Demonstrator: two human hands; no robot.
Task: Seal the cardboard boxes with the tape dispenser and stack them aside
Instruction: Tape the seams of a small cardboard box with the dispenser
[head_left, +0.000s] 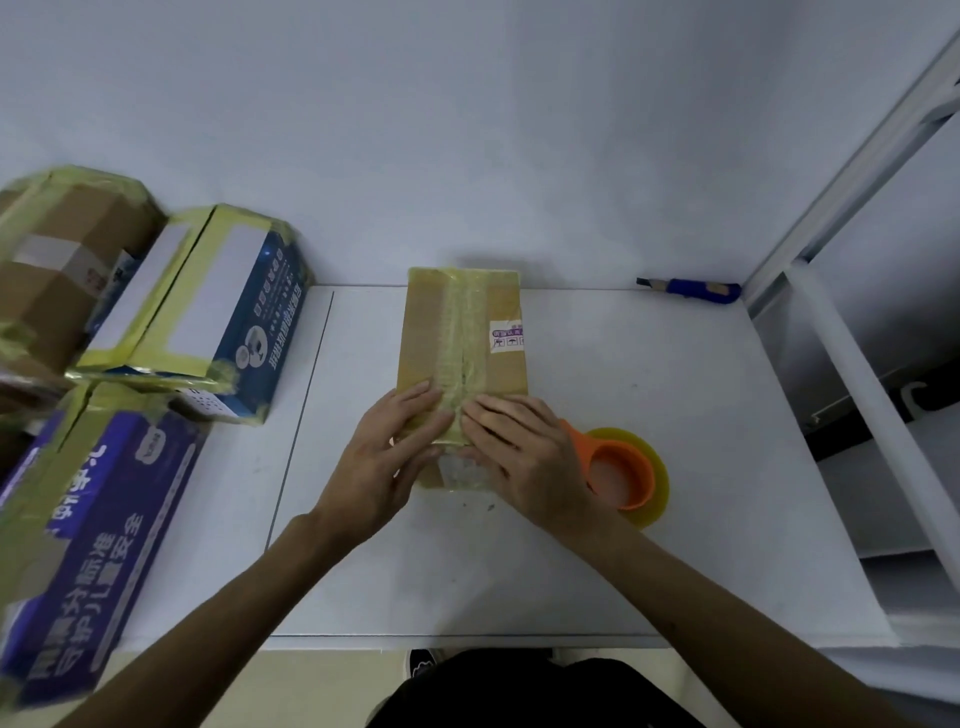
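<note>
A small brown cardboard box (462, 332) lies on the white table (649, 415), with a strip of yellowish tape along its middle seam. My left hand (384, 457) and my right hand (524, 457) both press flat on the box's near end, fingers straight, on either side of the taped seam. The tape dispenser (626, 475), orange with a yellowish tape roll, lies on the table just right of my right hand, and neither hand holds it.
Taped boxes are stacked at the left: a blue and white one (208, 306), a brown one (57, 260) and a purple one (88, 540). A blue utility knife (691, 289) lies at the back right by the wall. A white metal frame (852, 364) borders the right.
</note>
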